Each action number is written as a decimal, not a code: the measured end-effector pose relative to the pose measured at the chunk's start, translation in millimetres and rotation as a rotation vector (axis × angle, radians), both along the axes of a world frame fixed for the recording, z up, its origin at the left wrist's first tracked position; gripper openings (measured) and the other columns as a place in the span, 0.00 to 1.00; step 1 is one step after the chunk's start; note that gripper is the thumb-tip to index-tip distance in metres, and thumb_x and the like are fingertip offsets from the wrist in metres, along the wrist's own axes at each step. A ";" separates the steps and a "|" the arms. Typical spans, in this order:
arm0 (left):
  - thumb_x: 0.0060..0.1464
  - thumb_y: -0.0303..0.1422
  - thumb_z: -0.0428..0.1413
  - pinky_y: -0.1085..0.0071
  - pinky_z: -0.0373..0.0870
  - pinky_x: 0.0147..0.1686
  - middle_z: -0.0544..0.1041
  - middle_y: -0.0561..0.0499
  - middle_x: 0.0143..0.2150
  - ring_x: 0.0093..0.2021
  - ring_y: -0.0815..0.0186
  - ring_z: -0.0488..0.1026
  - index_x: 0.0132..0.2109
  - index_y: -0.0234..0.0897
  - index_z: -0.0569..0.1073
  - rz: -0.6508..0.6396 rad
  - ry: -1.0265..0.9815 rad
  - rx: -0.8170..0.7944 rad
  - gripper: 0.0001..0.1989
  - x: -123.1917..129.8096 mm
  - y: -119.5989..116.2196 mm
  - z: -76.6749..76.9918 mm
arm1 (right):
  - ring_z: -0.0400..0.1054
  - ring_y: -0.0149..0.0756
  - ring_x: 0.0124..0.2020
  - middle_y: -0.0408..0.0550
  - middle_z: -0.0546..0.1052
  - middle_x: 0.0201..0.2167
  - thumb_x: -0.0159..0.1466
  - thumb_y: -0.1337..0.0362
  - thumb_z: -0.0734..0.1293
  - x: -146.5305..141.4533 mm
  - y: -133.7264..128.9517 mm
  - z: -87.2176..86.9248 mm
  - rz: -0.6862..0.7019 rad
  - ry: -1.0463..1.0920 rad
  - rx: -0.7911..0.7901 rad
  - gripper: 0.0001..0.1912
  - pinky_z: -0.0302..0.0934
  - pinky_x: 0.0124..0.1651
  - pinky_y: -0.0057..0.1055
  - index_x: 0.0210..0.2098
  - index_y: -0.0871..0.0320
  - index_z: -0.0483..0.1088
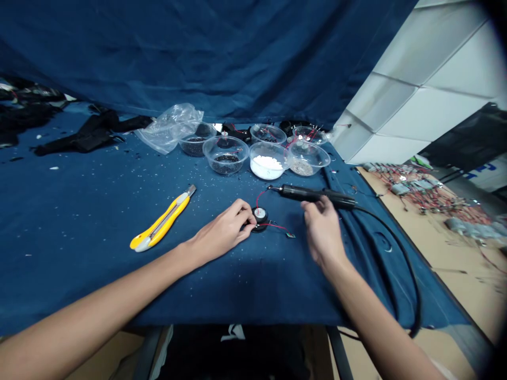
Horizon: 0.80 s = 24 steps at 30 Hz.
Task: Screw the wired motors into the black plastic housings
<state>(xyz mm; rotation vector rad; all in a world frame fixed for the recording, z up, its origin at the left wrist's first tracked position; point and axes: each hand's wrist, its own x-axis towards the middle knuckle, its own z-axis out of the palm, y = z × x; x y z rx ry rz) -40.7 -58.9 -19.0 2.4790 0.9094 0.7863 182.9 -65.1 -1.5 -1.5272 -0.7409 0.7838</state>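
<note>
My left hand [225,228] pinches a small round black component [260,219] with a white centre, resting on the blue cloth. A red wire and a dark wire lead from it, ending in a small green tip [291,235]. My right hand [322,231], slightly blurred, wraps under a black soldering iron [312,194] whose tip points left, close above the component. Its thick black cable [407,269] curves right and down past the table edge. A yellow utility knife [161,221] lies left of my left hand.
Several transparent plastic bowls [225,155] of dark, white and beige granules stand at the back, beside a crumpled plastic bag [170,127]. Dark fabric [91,133] lies back left. Wired parts [423,192] sit on cardboard below the right table edge.
</note>
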 end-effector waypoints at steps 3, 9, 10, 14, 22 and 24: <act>0.62 0.28 0.49 0.68 0.71 0.44 0.65 0.46 0.47 0.40 0.68 0.70 0.44 0.34 0.68 0.016 -0.015 -0.016 0.05 1.1 -0.2 -2.8 | 0.69 0.35 0.50 0.50 0.73 0.50 0.59 0.56 0.69 -17.5 -10.8 2.3 0.562 -0.245 0.028 0.21 0.63 0.55 0.35 0.50 0.56 0.68; 0.63 0.28 0.49 0.67 0.72 0.44 0.65 0.46 0.46 0.39 0.68 0.71 0.42 0.33 0.67 0.026 -0.027 0.000 0.04 2.4 -1.4 -3.0 | 0.70 0.34 0.40 0.49 0.75 0.41 0.62 0.60 0.67 -22.5 4.6 4.2 0.870 -0.657 0.181 0.10 0.66 0.44 0.32 0.41 0.57 0.72; 0.63 0.28 0.49 0.67 0.72 0.43 0.65 0.46 0.46 0.39 0.68 0.71 0.42 0.33 0.67 0.025 -0.022 0.001 0.04 2.5 -1.8 -2.5 | 0.69 0.34 0.39 0.49 0.75 0.40 0.62 0.60 0.67 -22.1 6.0 3.8 0.867 -0.668 0.190 0.09 0.66 0.43 0.32 0.40 0.58 0.72; 0.63 0.28 0.48 0.67 0.73 0.43 0.66 0.46 0.45 0.39 0.68 0.71 0.42 0.33 0.68 0.030 -0.004 0.012 0.05 3.1 -2.2 0.0 | 0.69 0.33 0.39 0.47 0.75 0.39 0.62 0.60 0.67 -21.4 5.2 2.3 0.856 -0.680 0.203 0.09 0.65 0.42 0.31 0.40 0.57 0.72; 0.64 0.29 0.49 0.68 0.71 0.44 0.66 0.46 0.45 0.39 0.68 0.71 0.42 0.33 0.68 0.014 -0.020 -0.017 0.05 2.3 0.2 0.8 | 0.69 0.33 0.38 0.47 0.75 0.39 0.63 0.59 0.67 -19.6 5.0 3.2 0.880 -0.710 0.210 0.09 0.63 0.42 0.31 0.40 0.57 0.73; 0.64 0.30 0.48 0.68 0.70 0.45 0.66 0.46 0.45 0.41 0.68 0.70 0.43 0.33 0.68 0.001 -0.026 -0.028 0.06 0.6 1.7 0.7 | 0.69 0.33 0.38 0.48 0.75 0.39 0.63 0.59 0.67 -19.4 5.4 2.6 0.875 -0.701 0.205 0.09 0.64 0.42 0.31 0.40 0.58 0.73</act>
